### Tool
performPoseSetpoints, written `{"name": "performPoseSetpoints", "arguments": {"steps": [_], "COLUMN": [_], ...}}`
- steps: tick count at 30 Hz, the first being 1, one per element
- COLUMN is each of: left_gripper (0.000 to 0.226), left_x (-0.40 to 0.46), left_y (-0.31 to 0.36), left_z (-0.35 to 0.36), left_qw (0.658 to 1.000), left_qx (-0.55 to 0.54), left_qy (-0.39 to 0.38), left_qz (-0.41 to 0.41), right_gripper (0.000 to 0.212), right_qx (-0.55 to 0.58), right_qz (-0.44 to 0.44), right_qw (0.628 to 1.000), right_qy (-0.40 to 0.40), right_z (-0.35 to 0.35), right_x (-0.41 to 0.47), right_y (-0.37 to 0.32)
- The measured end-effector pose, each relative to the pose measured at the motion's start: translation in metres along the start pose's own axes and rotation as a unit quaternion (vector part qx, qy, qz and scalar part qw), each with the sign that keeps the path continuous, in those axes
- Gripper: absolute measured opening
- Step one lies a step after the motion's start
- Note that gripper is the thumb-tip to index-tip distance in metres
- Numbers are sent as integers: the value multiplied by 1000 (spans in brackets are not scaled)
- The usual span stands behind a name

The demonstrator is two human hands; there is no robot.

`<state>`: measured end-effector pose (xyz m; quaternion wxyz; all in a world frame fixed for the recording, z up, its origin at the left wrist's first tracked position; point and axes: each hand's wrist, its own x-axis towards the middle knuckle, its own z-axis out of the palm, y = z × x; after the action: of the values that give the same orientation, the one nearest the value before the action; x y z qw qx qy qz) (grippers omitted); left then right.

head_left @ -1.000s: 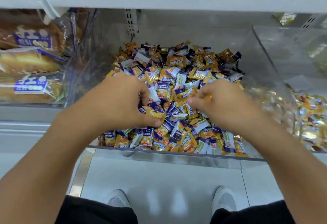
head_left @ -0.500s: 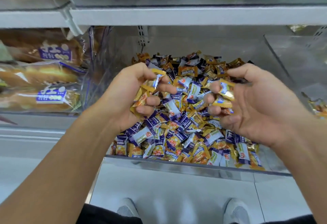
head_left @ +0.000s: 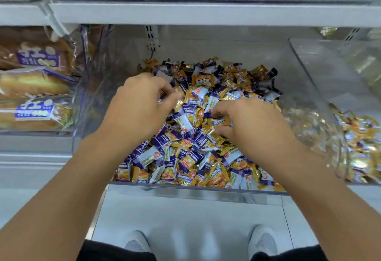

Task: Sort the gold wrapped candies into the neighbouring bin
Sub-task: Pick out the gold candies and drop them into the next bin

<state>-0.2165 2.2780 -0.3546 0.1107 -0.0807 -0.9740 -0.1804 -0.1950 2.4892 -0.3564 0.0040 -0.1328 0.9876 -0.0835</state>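
A clear plastic bin (head_left: 198,186) on the shelf holds a heap of mixed candies (head_left: 198,157) in gold, purple and white wrappers. My left hand (head_left: 138,104) is palm down over the heap's left side, fingers curled into the candies, blurred at the tips. My right hand (head_left: 249,122) is palm down over the middle right, its fingers and thumb pinching a gold wrapped candy (head_left: 219,121). The neighbouring bin (head_left: 338,100) on the right holds gold wrapped candies (head_left: 362,147).
Bagged bread rolls (head_left: 35,100) fill the compartment on the left. A white shelf edge (head_left: 206,13) runs overhead. Below the bin are a pale floor and my two grey shoes (head_left: 261,240).
Both hands were raised, palms turned up and holding candies; they have come back down onto the heap, palms down, fingers digging among the wrappers.
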Motion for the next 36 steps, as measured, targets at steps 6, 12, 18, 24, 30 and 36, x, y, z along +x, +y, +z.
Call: {"name": "performPoseSetpoints", "arguments": {"steps": [6, 12, 18, 24, 30, 36], "left_gripper": [37, 27, 37, 41, 60, 31], "left_x": [1, -2, 0, 2, 14, 13], "left_y": [8, 7, 1, 3, 13, 16], "left_z": [10, 4, 7, 10, 14, 15], "left_qw": [999, 992, 995, 994, 992, 996], "left_qx": [34, -114, -79, -76, -55, -70], "left_qy": [-7, 18, -1, 20, 33, 47], "left_qz": [2, -44, -52, -76, -110, -35], "right_gripper": [23, 26, 9, 18, 10, 17], "right_qx": [-125, -155, 43, 678, 816, 715], "right_qz": [-8, -11, 6, 167, 254, 224], "right_qw": [991, 987, 998, 713, 500, 659], "right_qy": [48, 45, 55, -69, -138, -73], "right_z": [11, 15, -6, -42, -42, -29], "right_x": [1, -1, -6, -14, -9, 2], "right_y": [-5, -4, 0, 10, 6, -13]}}
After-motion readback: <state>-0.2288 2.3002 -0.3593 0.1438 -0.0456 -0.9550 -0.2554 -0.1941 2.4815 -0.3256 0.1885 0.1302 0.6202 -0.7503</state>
